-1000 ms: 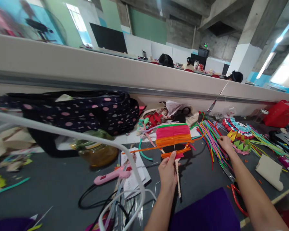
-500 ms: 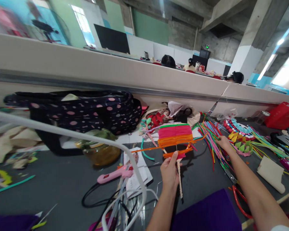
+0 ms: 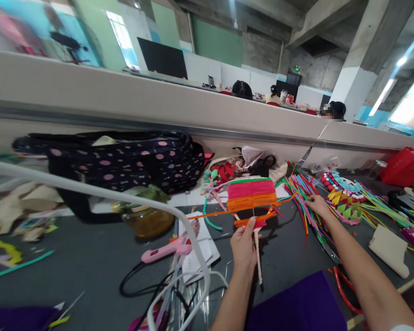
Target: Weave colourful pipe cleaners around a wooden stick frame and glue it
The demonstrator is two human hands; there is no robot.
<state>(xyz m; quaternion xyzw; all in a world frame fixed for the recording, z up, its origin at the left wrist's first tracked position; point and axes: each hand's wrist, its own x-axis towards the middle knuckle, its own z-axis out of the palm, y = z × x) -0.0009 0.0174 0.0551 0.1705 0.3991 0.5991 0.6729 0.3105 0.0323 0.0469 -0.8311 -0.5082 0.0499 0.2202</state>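
Note:
My left hand point(image 3: 243, 243) is closed round the lower part of a fan-shaped pipe-cleaner craft point(image 3: 251, 194), near its pale wrapped handle. Pink and orange rows fill the craft's upper panel under a green top edge, and a shorter orange and pink band sits below a gap. Long orange ends stick out to both sides. Over to the right, my right hand point(image 3: 317, 205) reaches into a loose bundle of coloured pipe cleaners point(image 3: 301, 186), its fingers pinched at the bundle; which strands they grip is hard to make out. Red-handled scissors point(image 3: 345, 289) lie under my right forearm.
A pink glue gun point(image 3: 167, 252) with a black cord lies on papers at left. Behind it stand an amber glass pot point(image 3: 148, 218) and a dotted dark bag point(image 3: 141, 161). A white curved tube point(image 3: 134, 196) crosses the foreground. Purple cloth point(image 3: 300, 305) lies in front.
My right hand has shifted slightly left over the pipe-cleaner bundle. My left hand and the craft stay nearly where they were; the view has moved a little.

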